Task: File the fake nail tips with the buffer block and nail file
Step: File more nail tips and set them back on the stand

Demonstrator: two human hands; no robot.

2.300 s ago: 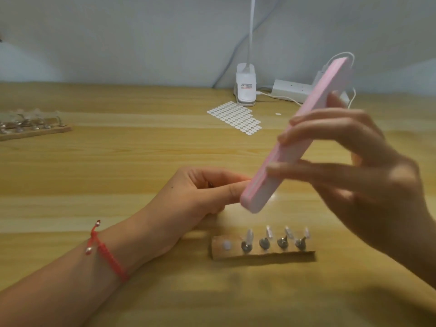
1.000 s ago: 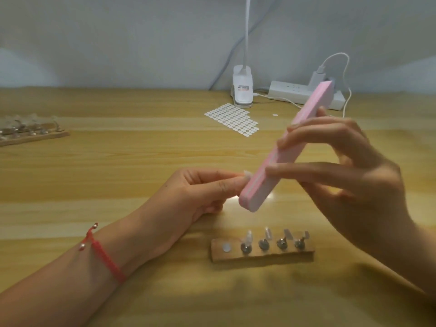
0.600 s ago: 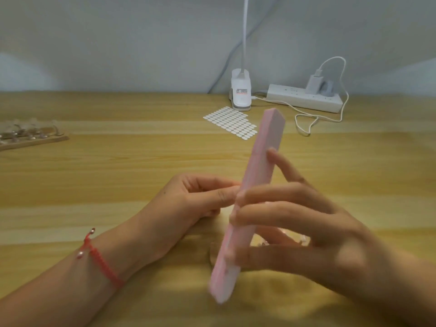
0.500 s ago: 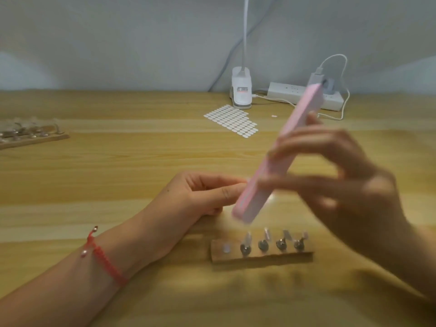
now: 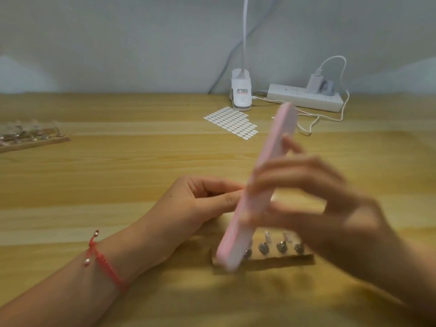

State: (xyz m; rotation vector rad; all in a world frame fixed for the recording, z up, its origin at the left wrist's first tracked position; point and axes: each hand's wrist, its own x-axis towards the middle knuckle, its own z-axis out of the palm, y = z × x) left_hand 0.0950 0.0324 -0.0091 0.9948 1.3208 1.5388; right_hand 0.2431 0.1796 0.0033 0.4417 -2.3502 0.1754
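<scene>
The nail tip being worked cannot be seen. It is judged to sit at the end of the left hand's (image 5: 188,206) pinch, where thumb and forefinger press together right against the pink buffer block (image 5: 273,147), which hides that spot. The right hand (image 5: 330,208) grips the block around its middle, fingers curled across the near face, with the thumb out of sight behind. The block stands steeply, its long upper end well above the grip and its lower end below it. Both hand and block are blurred.

To buff well, the pinch should stay low on the tip and braced near the table (image 5: 118,173), so only the free edge meets the block. Strokes are best kept light and even, since a thin tip may flex or slip out.

Just below the grip, a wooden holder (image 5: 283,258) carries more tips (image 5: 267,236) on small stands, close to the block's lower end, so long strokes risk knocking them.
</scene>
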